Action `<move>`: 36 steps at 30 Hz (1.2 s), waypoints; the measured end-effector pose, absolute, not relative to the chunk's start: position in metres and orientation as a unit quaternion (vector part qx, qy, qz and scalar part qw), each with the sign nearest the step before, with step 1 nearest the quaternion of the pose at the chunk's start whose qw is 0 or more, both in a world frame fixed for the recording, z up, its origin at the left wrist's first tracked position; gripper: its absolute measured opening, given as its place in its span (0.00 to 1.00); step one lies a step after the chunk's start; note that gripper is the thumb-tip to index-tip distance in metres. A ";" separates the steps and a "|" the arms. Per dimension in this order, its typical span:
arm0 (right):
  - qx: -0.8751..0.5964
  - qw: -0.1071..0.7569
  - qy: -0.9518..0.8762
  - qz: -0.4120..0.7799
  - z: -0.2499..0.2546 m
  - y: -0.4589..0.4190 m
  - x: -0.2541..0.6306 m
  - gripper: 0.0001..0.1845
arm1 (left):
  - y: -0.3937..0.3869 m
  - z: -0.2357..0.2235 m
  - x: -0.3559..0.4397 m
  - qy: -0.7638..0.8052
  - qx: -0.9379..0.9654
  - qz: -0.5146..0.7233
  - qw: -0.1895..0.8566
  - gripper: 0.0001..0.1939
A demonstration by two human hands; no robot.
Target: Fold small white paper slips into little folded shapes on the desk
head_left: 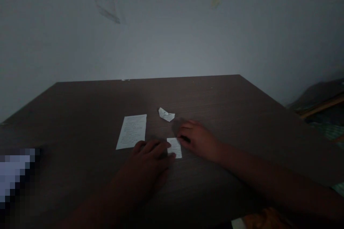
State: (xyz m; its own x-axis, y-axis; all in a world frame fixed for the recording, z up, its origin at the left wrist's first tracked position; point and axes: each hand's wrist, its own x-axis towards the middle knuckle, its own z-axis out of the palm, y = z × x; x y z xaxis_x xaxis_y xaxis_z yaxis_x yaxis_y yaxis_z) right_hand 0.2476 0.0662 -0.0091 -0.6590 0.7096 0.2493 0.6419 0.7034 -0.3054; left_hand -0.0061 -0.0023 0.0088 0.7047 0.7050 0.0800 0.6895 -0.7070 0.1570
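So there's a small printed paper slip lying flat on the dark wood-grain tabletop, right between both hands. The left hand is at the slip's left edge, half open and kinda curved, index and thumb tips apart on the paper, not pinching it. The right hand is loosely curled by the slip's top right corner; can't tell if it's actually gripping it. Left of the slip there's a bigger printed sheet, and just beyond the slip, a crumpled paper scrap.
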 end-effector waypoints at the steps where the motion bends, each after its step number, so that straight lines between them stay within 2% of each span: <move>1: -0.375 0.174 -0.905 0.096 -0.008 0.064 0.248 0.03 | -0.002 0.009 -0.006 0.383 0.920 0.065 0.058 0.21; 2: -0.375 0.172 -0.906 0.096 -0.006 0.061 0.250 0.02 | -0.002 0.010 -0.006 0.388 0.918 0.060 0.061 0.21; 6: -0.373 0.171 -0.904 0.121 0.001 0.050 0.253 0.12 | 0.000 0.015 -0.008 0.396 0.914 0.041 0.077 0.23; 11: -0.407 0.196 -0.881 0.142 -0.002 0.059 0.251 0.08 | 0.000 0.014 -0.009 0.395 0.914 0.049 0.080 0.23; 16: -0.435 0.221 -0.859 0.154 -0.012 0.074 0.253 0.09 | 0.004 0.010 -0.009 0.388 0.915 0.063 0.091 0.25; 21: -0.378 0.258 -0.869 0.189 -0.011 0.065 0.258 0.04 | 0.015 0.009 -0.010 0.367 0.916 0.104 0.122 0.22; 27: -0.300 0.186 -0.918 0.179 -0.003 0.056 0.259 0.19 | 0.021 0.002 -0.017 0.383 0.900 0.154 0.138 0.28; 36: -0.299 0.177 -0.925 0.156 -0.002 0.054 0.255 0.20 | 0.036 -0.010 -0.013 0.379 0.899 0.165 0.142 0.22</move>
